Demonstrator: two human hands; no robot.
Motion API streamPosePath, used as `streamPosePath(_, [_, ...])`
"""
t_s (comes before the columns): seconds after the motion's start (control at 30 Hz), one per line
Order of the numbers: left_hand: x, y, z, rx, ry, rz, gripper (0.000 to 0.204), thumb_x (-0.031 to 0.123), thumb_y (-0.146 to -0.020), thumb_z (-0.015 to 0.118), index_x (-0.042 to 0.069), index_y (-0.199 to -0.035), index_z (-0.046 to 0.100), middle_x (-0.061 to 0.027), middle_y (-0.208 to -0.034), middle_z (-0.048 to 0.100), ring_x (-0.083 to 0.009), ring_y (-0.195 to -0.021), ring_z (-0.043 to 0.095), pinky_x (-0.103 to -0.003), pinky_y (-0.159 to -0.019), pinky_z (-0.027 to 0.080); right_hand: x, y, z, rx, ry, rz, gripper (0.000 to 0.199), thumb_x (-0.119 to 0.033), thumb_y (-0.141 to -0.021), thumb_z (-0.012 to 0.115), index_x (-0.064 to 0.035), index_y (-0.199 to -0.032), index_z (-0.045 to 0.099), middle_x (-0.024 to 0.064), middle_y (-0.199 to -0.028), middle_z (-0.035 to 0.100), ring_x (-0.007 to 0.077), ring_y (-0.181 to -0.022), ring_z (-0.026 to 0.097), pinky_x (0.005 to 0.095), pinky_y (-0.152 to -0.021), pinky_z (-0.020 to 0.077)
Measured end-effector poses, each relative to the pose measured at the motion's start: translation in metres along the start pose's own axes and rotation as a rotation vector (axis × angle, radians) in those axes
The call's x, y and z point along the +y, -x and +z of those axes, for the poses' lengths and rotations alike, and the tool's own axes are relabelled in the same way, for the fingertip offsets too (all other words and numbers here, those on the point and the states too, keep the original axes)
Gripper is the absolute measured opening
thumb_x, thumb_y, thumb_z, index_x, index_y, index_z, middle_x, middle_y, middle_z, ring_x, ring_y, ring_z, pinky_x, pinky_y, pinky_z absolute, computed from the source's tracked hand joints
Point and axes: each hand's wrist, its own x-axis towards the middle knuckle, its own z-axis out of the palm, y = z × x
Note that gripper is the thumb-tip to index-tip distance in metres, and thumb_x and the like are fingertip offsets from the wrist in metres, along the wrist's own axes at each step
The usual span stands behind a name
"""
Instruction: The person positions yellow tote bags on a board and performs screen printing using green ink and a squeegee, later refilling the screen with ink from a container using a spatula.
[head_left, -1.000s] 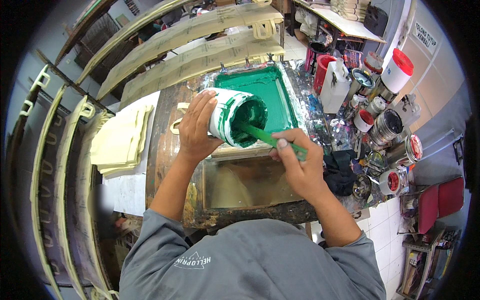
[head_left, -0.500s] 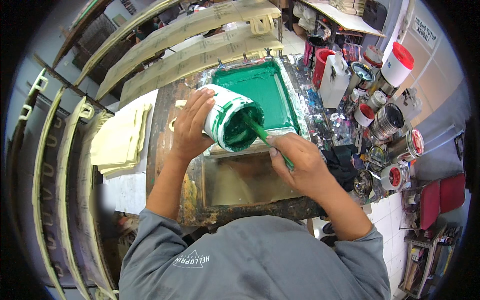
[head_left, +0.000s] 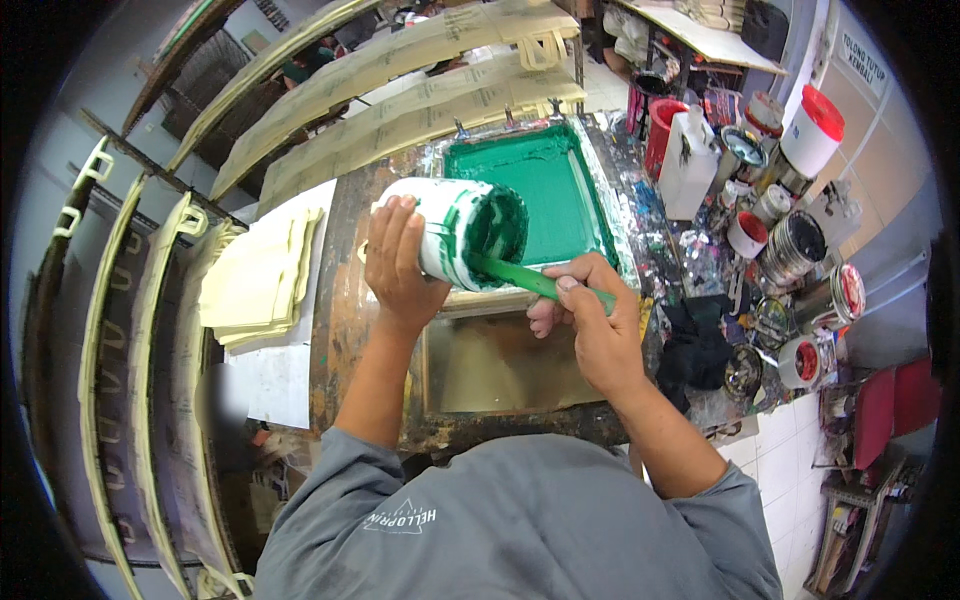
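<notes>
My left hand (head_left: 402, 265) grips a white tub (head_left: 432, 212) smeared with green ink, tipped on its side so its mouth faces right. Between the fingers of my right hand (head_left: 598, 318) is the handle of a green spatula (head_left: 545, 284); its far end reaches inside the tub's mouth, where the blade is hidden. Behind the tub, a screen printing frame (head_left: 612, 215) lies on the worktable, its mesh covered with green ink (head_left: 545, 205). The tub hangs over the frame's near left part.
Folded pale yellow fabric pieces (head_left: 262, 275) are stacked at the left on white paper. Racks with yellow bags (head_left: 420, 125) stand behind and to the left. Ink cans (head_left: 793, 240), a white jug (head_left: 687, 165) and a black cloth (head_left: 693, 338) crowd the table's right side.
The tub has turned further sideways, its mouth now facing more to the right. My right hand has swung the spatula handle to a flatter angle, lower along the tub's rim.
</notes>
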Motion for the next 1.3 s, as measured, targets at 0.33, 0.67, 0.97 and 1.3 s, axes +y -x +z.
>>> streamPosePath(0.33, [0.005, 0.045, -0.015, -0.206, -0.036, -0.157, 0.087, 0.011, -0.070, 0.092, 0.006, -0.147, 0.051, -0.0192, -0.150, 0.060, -0.0419, -0.140, 0.058, -0.056, -0.121, 0.045, 0.060, -0.022, -0.020, 0.123, -0.435, 0.269, 0.025, -0.019, -0.110, 0.055, -0.0007, -0.126, 0.059, 0.0159, -0.095, 0.074, 0.0242, -0.087, 0.072, 0.0400, -0.083, 0.0597])
streamPosePath(0.67, [-0.036, 0.067, -0.021, -0.243, -0.171, -0.594, 0.109, 0.015, -0.058, 0.100, 0.003, -0.153, 0.047, -0.0218, -0.146, 0.059, -0.0432, -0.135, 0.058, -0.051, -0.114, 0.049, 0.043, -0.053, -0.018, 0.262, -0.323, 0.102, 0.027, -0.021, -0.110, 0.056, -0.0004, -0.128, 0.057, 0.0154, -0.096, 0.071, 0.0239, -0.088, 0.071, 0.0392, -0.083, 0.0604])
streamPosePath(0.97, [-0.051, 0.088, -0.034, -0.177, -0.018, -0.866, 0.109, 0.021, -0.062, 0.102, 0.003, -0.153, 0.046, -0.0228, -0.145, 0.060, -0.0429, -0.134, 0.060, -0.048, -0.111, 0.051, 0.098, -0.204, -0.056, 0.167, 0.481, -0.213, 0.026, -0.021, -0.111, 0.058, -0.0011, -0.126, 0.063, 0.0161, -0.096, 0.074, 0.0222, -0.087, 0.073, 0.0375, -0.082, 0.0597])
streamPosePath(1.3, [-0.040, 0.087, -0.072, -0.096, 0.235, -0.887, 0.114, 0.016, -0.059, 0.103, 0.004, -0.156, 0.044, -0.0208, -0.151, 0.057, -0.0402, -0.139, 0.057, -0.047, -0.117, 0.047, 0.119, -0.276, -0.069, -0.391, 1.497, -0.673, 0.025, -0.010, -0.102, 0.065, -0.0041, -0.126, 0.067, 0.0182, -0.110, 0.071, 0.0384, -0.106, 0.066, 0.0480, -0.093, 0.0551])
